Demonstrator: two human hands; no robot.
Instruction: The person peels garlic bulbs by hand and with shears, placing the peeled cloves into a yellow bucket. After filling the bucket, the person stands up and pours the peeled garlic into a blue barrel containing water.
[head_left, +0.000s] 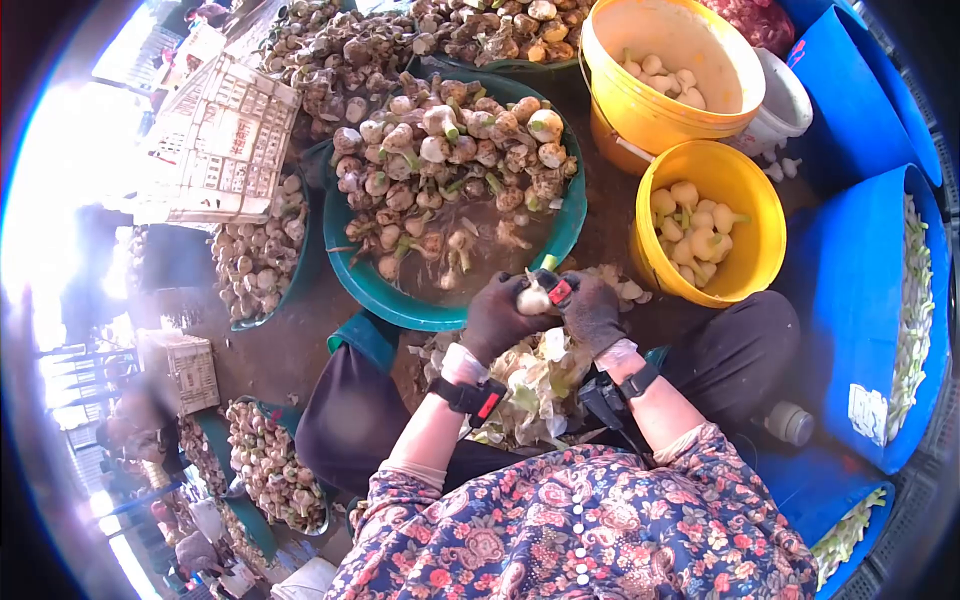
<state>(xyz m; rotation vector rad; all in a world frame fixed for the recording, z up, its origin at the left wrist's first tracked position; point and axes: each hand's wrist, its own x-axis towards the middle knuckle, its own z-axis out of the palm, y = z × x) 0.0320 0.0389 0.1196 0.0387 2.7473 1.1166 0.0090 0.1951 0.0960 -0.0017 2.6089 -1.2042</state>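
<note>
Garlic bulb point(533, 300) in the left hand point(500, 318), beside the near edge of the green tub point(400, 312): wrapping closed fingers around its side, probably for steadying, and leaving its top exposed. Gripping a red-and-black tool point(561, 292) close by in the right hand point(595, 312) with curled fingers, showing no clear contact with the bulb. Facing heaped, dirtier garlic point(440, 140) in the tub, likely for easy reach; sitting by the yellow bucket point(752, 190) of white bulbs point(693, 228) on the right, perhaps for keeping cleaner ones apart.
</note>
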